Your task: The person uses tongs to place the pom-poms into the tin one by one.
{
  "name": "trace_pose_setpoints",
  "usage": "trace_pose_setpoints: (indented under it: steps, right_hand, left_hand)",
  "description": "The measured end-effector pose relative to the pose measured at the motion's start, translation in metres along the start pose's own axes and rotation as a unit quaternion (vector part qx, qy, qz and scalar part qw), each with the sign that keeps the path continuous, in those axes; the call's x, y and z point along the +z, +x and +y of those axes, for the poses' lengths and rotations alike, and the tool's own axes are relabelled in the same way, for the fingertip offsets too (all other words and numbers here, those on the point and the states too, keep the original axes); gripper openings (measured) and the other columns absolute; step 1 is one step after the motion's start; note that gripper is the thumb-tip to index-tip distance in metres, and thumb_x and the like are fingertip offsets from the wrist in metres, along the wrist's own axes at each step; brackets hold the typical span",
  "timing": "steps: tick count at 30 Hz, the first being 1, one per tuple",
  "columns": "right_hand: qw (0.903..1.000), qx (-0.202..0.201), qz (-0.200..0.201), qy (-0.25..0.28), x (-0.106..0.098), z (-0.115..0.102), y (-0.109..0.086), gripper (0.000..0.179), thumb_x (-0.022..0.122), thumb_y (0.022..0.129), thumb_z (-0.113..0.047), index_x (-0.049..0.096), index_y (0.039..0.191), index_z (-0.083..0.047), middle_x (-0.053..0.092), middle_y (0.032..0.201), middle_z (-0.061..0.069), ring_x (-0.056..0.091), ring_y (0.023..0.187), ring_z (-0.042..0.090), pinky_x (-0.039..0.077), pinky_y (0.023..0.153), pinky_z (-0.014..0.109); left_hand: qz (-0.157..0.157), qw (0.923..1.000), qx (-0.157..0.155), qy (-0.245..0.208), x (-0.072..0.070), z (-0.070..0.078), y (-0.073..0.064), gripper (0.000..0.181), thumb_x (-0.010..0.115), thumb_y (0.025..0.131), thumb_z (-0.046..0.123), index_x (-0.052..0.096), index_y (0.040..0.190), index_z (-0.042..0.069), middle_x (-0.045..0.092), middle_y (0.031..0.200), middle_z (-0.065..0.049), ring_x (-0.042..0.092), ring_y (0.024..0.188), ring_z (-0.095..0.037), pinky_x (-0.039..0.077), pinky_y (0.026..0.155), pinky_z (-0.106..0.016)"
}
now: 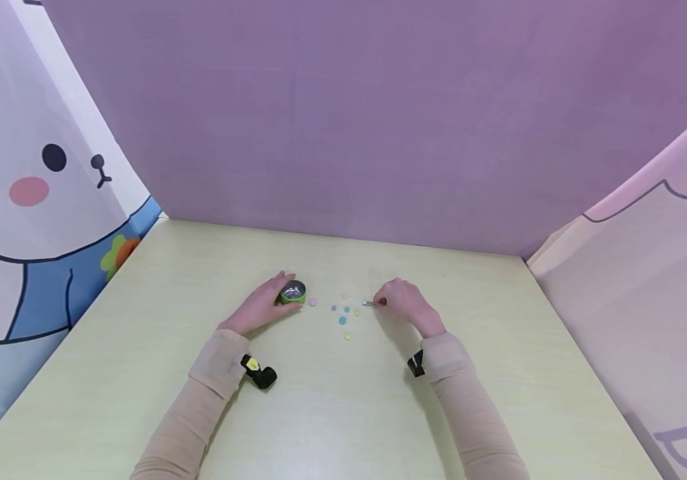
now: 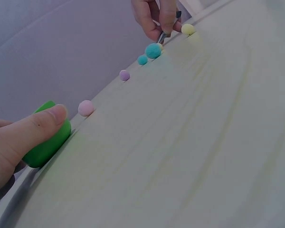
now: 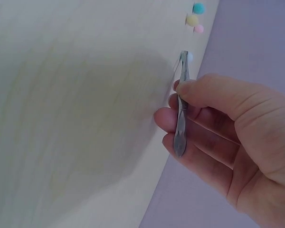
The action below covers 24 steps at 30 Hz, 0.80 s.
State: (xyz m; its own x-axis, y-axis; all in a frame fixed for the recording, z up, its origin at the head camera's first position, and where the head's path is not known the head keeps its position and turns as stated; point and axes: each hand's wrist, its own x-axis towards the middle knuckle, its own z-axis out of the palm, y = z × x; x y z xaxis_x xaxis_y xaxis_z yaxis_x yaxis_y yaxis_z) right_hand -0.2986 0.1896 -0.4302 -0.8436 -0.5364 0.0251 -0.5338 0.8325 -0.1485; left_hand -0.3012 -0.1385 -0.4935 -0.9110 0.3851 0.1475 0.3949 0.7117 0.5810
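My left hand holds a small round tin, green outside and shiny metal inside, upright on the table with its top uncovered. The thumb lies along its near side and the fingers go round the far side, partly hidden. With thumb and fingertips, my right hand pinches metal tweezers. Their tips are right at a pale bluish-white ball. Between the hands lie several small balls: a pink ball beside the tin, a purple ball, a larger blue ball and a yellow ball among them.
The light wood-grain table runs back to a purple wall panel. Printed cloth panels stand along the left and right sides. Each wrist carries a black camera mount, the left mount extending inward.
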Motion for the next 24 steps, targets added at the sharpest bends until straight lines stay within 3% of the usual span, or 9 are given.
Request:
trace_pose_setpoints:
  steps: [8,15,24]
  right_hand:
    - [0.9998,-0.018,0.009,0.000,-0.004,-0.002,0.003,0.019,0.069,0.089,-0.002,0.069,0.071,-0.007,0.053,0.063,-0.002,0.037,0.059,0.009,0.026,0.053,0.018]
    - [0.9995,-0.029,0.015,0.001,-0.006,-0.005,0.006,0.019,0.068,0.087,0.000,0.071,0.071,-0.010,0.060,0.067,-0.002,0.040,0.060,0.009,0.029,0.053,0.018]
    - [0.9987,-0.045,0.021,0.008,-0.006,-0.009,0.010,0.028,0.066,0.086,0.002,0.062,0.063,-0.012,0.054,0.063,-0.003,0.037,0.060,0.010,0.025,0.053,0.018]
  left_hand:
    - [-0.006,1.0000,-0.001,-0.004,-0.001,-0.001,0.000,0.081,0.069,0.091,0.046,0.035,0.153,0.007,0.026,0.160,-0.028,0.035,0.144,-0.046,0.032,0.118,-0.062]
    - [-0.005,1.0000,0.001,-0.008,0.000,-0.003,0.002,0.081,0.069,0.090,0.046,0.035,0.153,0.007,0.027,0.160,-0.026,0.034,0.145,-0.045,0.032,0.119,-0.060]
    - [-0.008,0.9999,0.000,-0.010,-0.001,-0.004,0.001,0.081,0.070,0.090,0.044,0.035,0.152,0.006,0.028,0.160,-0.025,0.033,0.146,-0.044,0.031,0.120,-0.059]
